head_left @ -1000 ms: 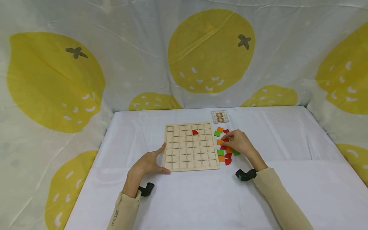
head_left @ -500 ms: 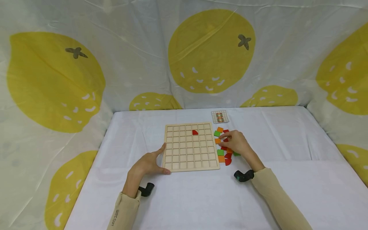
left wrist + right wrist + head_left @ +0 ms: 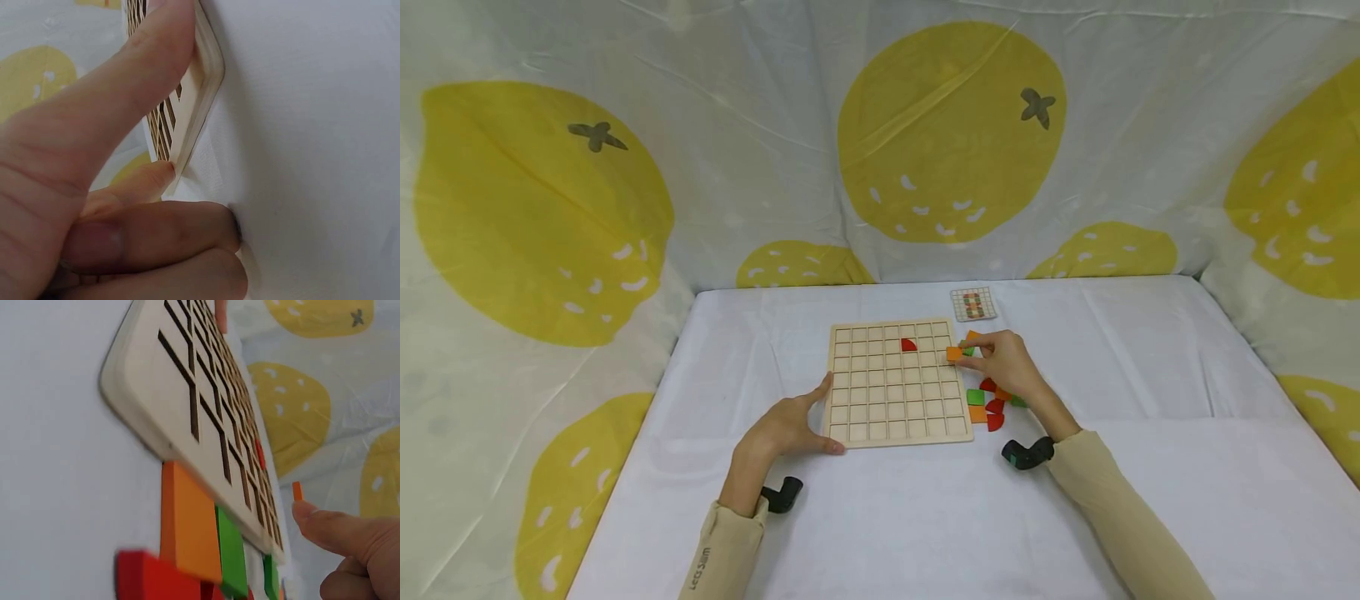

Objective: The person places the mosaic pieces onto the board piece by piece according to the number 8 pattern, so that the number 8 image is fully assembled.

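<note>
In the head view, a wooden grid board (image 3: pixel 891 392) lies on the white-covered table, with a red quarter-circle tile (image 3: pixel 909 345) in one of its far cells. My left hand (image 3: pixel 784 425) rests at the board's near left corner. Its thumb and index finger are stretched apart and touch the edges; the left wrist view shows the other fingers (image 3: pixel 181 231) bent beneath. Between thumb and fingertips, my right hand (image 3: pixel 1011 364) pinches an orange square tile (image 3: pixel 954 354) at the board's right border. In the right wrist view this orange tile (image 3: pixel 297 490) appears raised above the board.
Several loose tiles lie right of the board: green squares (image 3: pixel 975 397), an orange square (image 3: pixel 977 414) and red quarter-circles (image 3: pixel 996 422). Some are hidden by the right hand. A small pattern card (image 3: pixel 973 305) lies beyond them. Lemon-print cloth (image 3: pixel 951 133) walls the table.
My right hand has slid an orange square tile leftward out of the pile, picked it up and carried it to the board's right border. The left hand has stayed in place.
</note>
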Motion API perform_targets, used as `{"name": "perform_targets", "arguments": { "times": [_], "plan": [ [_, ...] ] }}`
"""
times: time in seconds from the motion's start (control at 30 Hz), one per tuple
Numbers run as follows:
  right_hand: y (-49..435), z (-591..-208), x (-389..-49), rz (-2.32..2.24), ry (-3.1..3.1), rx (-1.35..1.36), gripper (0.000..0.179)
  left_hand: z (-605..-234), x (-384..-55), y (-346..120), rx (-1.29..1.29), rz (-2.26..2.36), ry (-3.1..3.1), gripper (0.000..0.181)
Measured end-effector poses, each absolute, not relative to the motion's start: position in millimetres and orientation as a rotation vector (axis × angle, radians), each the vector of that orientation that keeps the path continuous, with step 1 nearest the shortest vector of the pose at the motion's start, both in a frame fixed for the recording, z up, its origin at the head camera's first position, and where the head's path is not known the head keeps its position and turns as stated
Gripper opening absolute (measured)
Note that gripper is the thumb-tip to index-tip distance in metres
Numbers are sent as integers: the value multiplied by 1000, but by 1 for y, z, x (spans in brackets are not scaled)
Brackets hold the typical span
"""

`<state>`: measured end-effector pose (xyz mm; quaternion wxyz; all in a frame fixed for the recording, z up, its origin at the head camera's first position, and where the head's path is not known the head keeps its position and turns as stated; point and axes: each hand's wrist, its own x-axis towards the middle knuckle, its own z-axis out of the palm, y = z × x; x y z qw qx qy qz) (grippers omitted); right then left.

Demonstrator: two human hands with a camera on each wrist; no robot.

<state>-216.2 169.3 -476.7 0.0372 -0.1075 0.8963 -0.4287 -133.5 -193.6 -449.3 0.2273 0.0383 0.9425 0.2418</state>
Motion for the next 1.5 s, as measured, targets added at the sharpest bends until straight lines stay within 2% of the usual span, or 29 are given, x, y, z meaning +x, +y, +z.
{"name": "perform_targets", "arguments": {
  "times": [0.53, 1.5],
  "plan": [
    [93, -477, -243, -1291, 2722, -380, 28, -452, -136, -187, 108, 683, 2583, 124],
    [70, -486, -256, -1301, 2743, -431, 24, -450, -137, -195, 109, 677, 2594, 123]
  ]
}}
